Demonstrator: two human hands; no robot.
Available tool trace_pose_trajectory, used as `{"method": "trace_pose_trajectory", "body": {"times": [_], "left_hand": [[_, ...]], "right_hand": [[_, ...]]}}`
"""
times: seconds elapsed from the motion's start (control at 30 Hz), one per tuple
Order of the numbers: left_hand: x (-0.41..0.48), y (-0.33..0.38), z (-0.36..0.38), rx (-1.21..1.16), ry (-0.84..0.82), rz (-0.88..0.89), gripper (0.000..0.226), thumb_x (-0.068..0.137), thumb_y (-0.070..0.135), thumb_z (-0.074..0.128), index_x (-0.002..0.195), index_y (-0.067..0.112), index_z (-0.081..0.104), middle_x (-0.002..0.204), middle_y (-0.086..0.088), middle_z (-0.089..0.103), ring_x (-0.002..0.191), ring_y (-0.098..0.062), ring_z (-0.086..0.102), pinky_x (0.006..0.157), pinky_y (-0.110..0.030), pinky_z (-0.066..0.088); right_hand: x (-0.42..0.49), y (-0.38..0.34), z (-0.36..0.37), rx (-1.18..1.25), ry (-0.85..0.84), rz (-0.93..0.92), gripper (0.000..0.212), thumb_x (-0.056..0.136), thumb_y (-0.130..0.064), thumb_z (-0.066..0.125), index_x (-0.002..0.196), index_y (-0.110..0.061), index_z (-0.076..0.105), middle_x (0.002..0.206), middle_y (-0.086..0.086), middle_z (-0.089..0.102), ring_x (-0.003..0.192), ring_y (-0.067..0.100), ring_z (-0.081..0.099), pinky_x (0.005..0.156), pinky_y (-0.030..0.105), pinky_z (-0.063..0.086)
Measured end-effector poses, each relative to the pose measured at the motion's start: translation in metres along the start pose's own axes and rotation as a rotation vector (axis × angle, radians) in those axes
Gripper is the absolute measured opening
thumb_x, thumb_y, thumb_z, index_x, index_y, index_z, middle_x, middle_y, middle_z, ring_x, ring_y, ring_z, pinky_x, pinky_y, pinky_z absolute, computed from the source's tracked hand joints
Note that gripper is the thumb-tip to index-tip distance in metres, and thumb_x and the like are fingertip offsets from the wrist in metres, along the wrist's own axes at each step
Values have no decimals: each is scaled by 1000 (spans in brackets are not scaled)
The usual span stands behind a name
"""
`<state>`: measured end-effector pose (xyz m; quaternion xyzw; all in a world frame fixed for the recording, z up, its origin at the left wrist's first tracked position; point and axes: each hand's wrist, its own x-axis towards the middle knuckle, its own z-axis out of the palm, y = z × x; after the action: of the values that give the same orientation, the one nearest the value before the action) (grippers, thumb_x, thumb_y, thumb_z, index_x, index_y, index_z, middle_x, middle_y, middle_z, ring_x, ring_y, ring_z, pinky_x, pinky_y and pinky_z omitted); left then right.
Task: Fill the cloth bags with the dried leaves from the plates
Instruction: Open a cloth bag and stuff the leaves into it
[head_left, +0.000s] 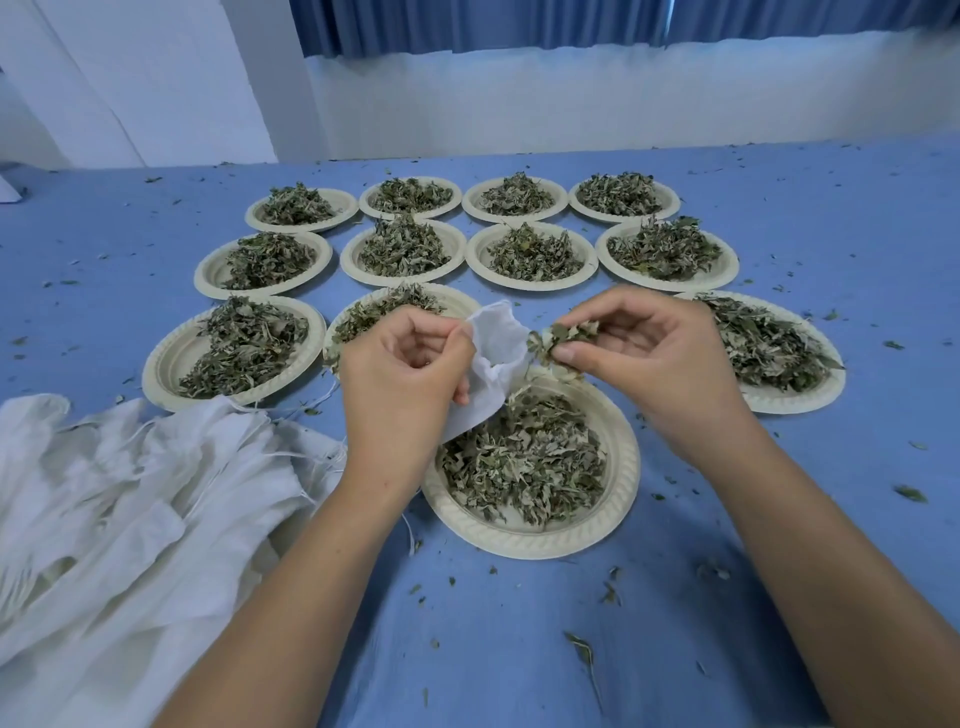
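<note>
White cloth bag (496, 345) pinched in your left hand (405, 364), above the cream paper plate (626, 467) nearest the blue table (519, 649)'s front edge; your right hand (644, 353) pinches dried green leaves (558, 338) beside its mouth.

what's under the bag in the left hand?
The nearest plate of dried leaves; the cloth bag hangs over its far-left rim, hiding that part. Left hand grips the bag.

Plates (205, 271) crowd the middle of the counter (857, 467) with narrow gaps. A pile of cloth bags (130, 493) blocks the near left; the right is free.
</note>
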<state>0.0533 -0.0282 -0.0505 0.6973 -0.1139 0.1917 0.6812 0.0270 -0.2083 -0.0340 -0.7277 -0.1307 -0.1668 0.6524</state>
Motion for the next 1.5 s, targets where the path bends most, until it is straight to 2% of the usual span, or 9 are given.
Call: {"method": "trace_pose_trajectory", "body": {"times": [0.1, 0.2, 0.33, 0.4, 0.9, 1.07, 1.23, 1.4, 1.5], "left_hand": [[-1, -1, 1, 18, -88, -22, 17, 88, 2, 66, 72, 10, 65, 48, 4, 58, 39, -8, 50, 47, -18, 46], [-3, -1, 2, 2, -161, -24, 15, 88, 2, 67, 74, 9, 66, 50, 0, 60, 40, -10, 51, 47, -19, 47], [-4, 1, 2, -32, -197, -9, 16, 87, 1, 68, 74, 10, 67, 51, -2, 61, 39, -8, 52, 47, -18, 47], [-5, 1, 3, -37, -215, -3, 16, 87, 1, 68, 74, 10, 66, 50, 0, 61, 39, -6, 52, 47, -16, 46], [-6, 2, 3, -56, -186, -21, 14, 87, -2, 66, 76, 6, 66, 50, 2, 60, 39, -6, 51, 45, -15, 44], [-5, 2, 4, -74, -165, -41, 15, 87, -1, 66, 75, 6, 65, 49, 2, 60, 38, -6, 50, 44, -14, 43], [-6, 2, 4, -76, -238, -35, 17, 87, -1, 67, 75, 10, 66, 49, 2, 60, 39, -5, 51, 46, -14, 44], [-3, 0, 3, -73, -138, -72, 15, 88, 1, 66, 74, 7, 65, 48, 3, 59, 37, -7, 49, 45, -14, 42], [-4, 0, 4, -72, -141, -81, 15, 88, 0, 65, 75, 6, 66, 48, 3, 59, 38, -7, 50, 44, -15, 42]], "right_hand": [[-1, 2, 3, 133, 24, -56, 22, 63, -12, 77, 83, -16, 69, 76, -9, 72, 73, 4, 67, 73, 14, 52], [-4, 6, 11, 149, 32, -48, 22, 66, -5, 78, 84, -14, 69, 79, -5, 73, 74, 10, 70, 70, 17, 54], [-8, 13, 20, -242, 83, -152, 18, 74, 3, 77, 85, -10, 71, 81, -1, 72, 76, 21, 69, 73, 38, 58], [-7, 15, 21, -444, 40, -282, 16, 73, 4, 77, 86, -4, 72, 85, 3, 71, 81, 19, 67, 76, 36, 55], [-7, 12, 20, -498, -195, -391, 25, 75, 12, 70, 97, 2, 72, 104, 10, 69, 92, 17, 66, 88, 21, 51], [-9, 9, 16, -361, 5, -392, 12, 76, 8, 73, 79, 1, 64, 87, 12, 60, 81, 21, 64, 75, 26, 56], [-9, 15, 25, -730, 31, -574, 14, 74, 5, 74, 81, -7, 77, 77, -1, 73, 75, 21, 64, 63, 37, 53], [-8, 8, 12, -505, 35, -383, 18, 85, -17, 53, 90, -15, 71, 88, -11, 68, 85, 17, 50, 78, 28, 42], [-9, 3, 13, -527, -96, -328, 17, 81, -28, 69, 97, -24, 64, 82, -13, 65, 82, 15, 48, 75, 25, 40]]}}
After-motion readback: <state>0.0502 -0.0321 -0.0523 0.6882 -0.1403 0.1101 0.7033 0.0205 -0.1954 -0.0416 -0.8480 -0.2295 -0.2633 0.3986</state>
